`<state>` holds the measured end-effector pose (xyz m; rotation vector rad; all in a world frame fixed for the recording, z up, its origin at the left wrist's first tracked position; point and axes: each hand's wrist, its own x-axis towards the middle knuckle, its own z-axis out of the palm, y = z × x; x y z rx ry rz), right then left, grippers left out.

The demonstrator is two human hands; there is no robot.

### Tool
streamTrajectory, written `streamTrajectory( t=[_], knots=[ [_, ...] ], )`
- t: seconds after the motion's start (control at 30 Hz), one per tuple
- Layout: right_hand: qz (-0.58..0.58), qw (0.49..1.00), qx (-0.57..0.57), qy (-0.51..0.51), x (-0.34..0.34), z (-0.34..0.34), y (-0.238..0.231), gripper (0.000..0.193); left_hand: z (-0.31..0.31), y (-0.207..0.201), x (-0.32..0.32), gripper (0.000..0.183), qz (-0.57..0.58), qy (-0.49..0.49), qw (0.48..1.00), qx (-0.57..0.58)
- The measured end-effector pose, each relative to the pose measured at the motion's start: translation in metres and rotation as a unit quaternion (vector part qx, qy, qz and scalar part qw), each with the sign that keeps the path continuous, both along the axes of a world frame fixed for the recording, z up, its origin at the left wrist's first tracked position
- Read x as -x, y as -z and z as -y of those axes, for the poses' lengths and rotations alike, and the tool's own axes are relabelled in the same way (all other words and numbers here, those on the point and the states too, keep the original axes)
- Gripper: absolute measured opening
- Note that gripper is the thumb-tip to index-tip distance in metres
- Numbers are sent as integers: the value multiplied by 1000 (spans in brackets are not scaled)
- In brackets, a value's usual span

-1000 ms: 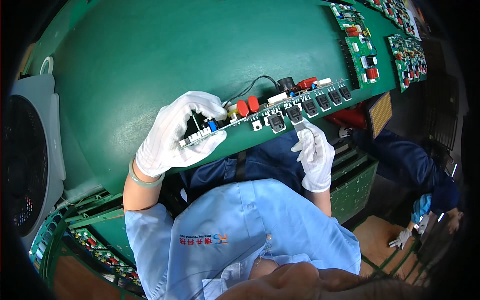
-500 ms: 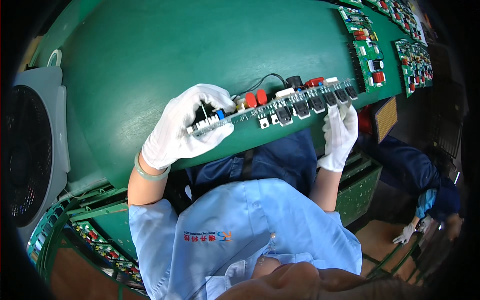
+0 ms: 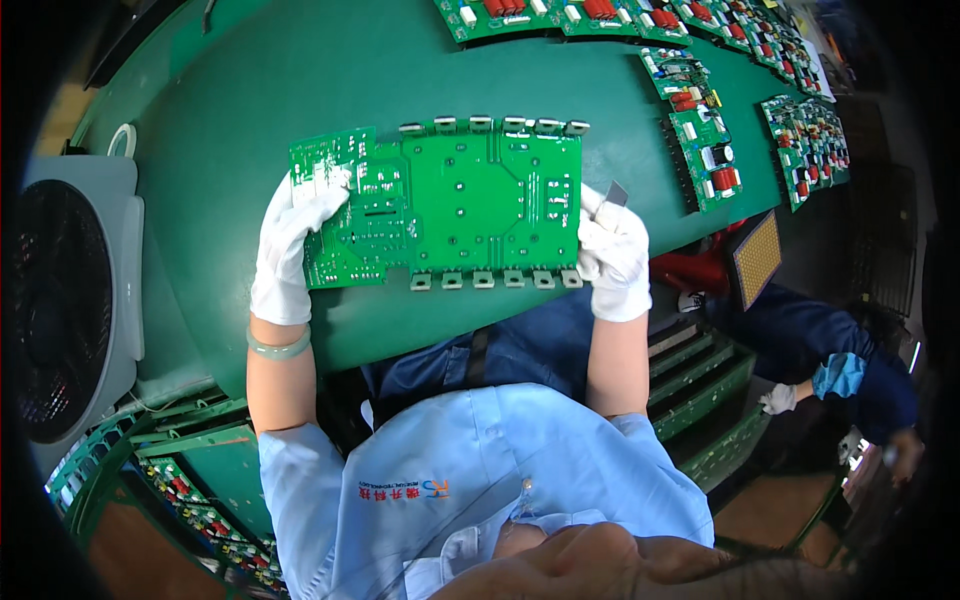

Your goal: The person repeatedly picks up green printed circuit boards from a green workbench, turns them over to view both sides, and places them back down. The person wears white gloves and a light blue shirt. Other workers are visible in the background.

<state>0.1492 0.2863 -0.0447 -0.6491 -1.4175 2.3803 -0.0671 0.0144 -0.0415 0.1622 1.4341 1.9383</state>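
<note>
A green circuit board [image 3: 470, 205] is held up over the green table, its solder side facing up. Metal-tabbed parts stick out along its far and near edges; whatever is mounted underneath is hidden. My left hand [image 3: 293, 235], in a white glove, grips the board's left end with fingers laid over its top. At the right edge, my gloved right hand [image 3: 617, 260] is closed against the board. A small flat grey piece [image 3: 617, 193] juts up from between the fingers of that hand; its kind I cannot make out.
Several populated boards [image 3: 600, 14] lie along the table's far side, with more [image 3: 704, 150] at the right. A grey-framed fan [image 3: 125, 260] stands at the left. Boards sit in a rack [image 3: 195, 500] at lower left. Another person's gloved hand [image 3: 778, 399] rests near green drawers [image 3: 705, 390].
The board has turned from edge-on to flat, now showing its solder side. My right hand has moved left to its end, and the grey piece has come into view.
</note>
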Motion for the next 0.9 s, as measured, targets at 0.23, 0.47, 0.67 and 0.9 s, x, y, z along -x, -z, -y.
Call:
streamTrajectory(
  t=[0.23, 0.47, 0.67, 0.9],
  knots=[
    [-78, 993, 85, 1, -10, -2, 25, 7, -14, -25, -11, 56, -52, 37, 998, -6],
    [-78, 995, -53, -13, -19, -11, 47, 21, -20, -30, -17, 55, -66, 22, 997, -38],
    [-82, 996, 42, 1, -16, -7, 47, 31, -7, -8, -13, 49, -38, 3, 995, -89],
    [-84, 995, 48, 3, -15, -7, 39, 18, -4, -5, -12, 42, 20, -6, 994, -106]
  ],
)
